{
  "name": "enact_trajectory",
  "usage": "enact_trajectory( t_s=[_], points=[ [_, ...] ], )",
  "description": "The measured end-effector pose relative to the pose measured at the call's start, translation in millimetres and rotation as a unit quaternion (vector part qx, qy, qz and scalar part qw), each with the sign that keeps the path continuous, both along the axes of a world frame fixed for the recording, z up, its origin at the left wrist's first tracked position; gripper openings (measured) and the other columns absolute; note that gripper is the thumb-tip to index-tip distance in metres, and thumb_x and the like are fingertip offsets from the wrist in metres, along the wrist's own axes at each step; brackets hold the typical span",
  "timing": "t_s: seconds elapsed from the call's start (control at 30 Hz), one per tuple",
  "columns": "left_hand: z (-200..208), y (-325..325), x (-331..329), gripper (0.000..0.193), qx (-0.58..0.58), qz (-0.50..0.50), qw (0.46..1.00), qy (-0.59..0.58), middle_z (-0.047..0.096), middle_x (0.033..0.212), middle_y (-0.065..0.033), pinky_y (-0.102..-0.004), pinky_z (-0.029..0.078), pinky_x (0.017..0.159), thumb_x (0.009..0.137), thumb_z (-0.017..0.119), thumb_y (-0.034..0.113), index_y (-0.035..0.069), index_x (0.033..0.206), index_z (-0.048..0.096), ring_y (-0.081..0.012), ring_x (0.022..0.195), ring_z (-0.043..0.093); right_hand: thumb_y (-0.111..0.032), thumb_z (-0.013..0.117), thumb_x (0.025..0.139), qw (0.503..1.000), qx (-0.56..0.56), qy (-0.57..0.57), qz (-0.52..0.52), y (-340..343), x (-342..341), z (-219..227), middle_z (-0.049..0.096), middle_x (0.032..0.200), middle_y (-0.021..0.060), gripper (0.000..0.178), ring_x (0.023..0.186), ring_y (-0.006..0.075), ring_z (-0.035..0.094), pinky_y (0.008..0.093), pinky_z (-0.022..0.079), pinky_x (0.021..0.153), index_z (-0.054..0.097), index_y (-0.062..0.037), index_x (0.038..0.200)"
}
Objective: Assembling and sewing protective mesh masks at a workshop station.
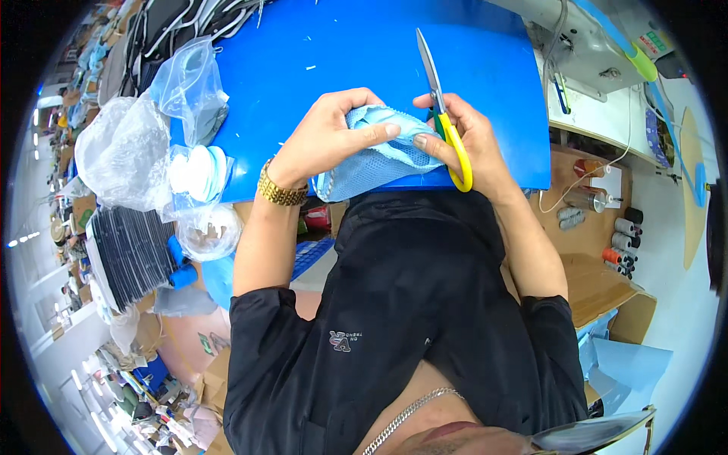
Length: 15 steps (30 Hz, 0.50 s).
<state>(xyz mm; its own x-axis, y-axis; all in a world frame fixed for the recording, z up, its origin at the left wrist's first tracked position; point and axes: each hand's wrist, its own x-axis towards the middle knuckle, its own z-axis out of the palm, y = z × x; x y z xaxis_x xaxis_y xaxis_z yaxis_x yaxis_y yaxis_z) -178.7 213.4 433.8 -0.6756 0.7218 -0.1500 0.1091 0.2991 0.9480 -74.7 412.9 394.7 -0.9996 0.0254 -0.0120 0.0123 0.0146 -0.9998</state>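
Observation:
A piece of light blue mesh fabric [368, 168] is bunched up at the near edge of the blue tabletop. My left hand [330, 136] pinches its upper edge between thumb and fingers. With the thumb of my right hand [474, 144] I press the fabric's right end. The same hand also has a pair of scissors [457, 152] with yellow handles hooked in it, the metal blades pointing up and away over the table. Part of the fabric and the lower fingers of both hands are hidden.
Clear plastic bags [125, 155] and a stack of white discs [199, 173] lie at the table's left. Dark bags with pale piping [178, 34] fill the far left corner. A sewing machine [599, 45] stands at the far right, above thread spools [623, 241]. Small scraps dot the blue tabletop [341, 45].

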Motion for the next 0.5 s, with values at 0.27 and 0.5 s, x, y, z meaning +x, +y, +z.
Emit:
enact_trajectory(
  t_s=[0.27,0.5],
  points=[
    [3.0,9.4,-12.5,0.023,-0.077,-0.098,0.991,0.045,0.065,0.075,0.0025,-0.0209,0.043,0.057,0.082,0.078,0.022,0.003,0.093,0.070,-0.0038,0.065,0.055,-0.006,0.076,0.081,0.999,0.045,0.028,0.007,-5.1,5.1,6.1,0.061,0.085,0.0014,0.043,0.077,0.0074,0.057,0.0214,0.048,0.068,0.057,-0.0056,0.120],
    [-6.3,-3.7,-11.5,0.018,0.014,-0.018,0.995,-0.101,0.069,0.080,-0.0007,-0.0189,0.047,0.060,0.082,0.077,0.017,0.003,0.092,0.073,-0.0051,0.068,0.061,-0.032,0.084,0.070,0.951,0.285,0.118,0.029,26.0,36.5,-2.8,0.065,0.094,0.0136,0.062,0.074,0.0248,0.061,0.0348,0.051,0.070,0.060,-0.0036,0.119]
  ],
)
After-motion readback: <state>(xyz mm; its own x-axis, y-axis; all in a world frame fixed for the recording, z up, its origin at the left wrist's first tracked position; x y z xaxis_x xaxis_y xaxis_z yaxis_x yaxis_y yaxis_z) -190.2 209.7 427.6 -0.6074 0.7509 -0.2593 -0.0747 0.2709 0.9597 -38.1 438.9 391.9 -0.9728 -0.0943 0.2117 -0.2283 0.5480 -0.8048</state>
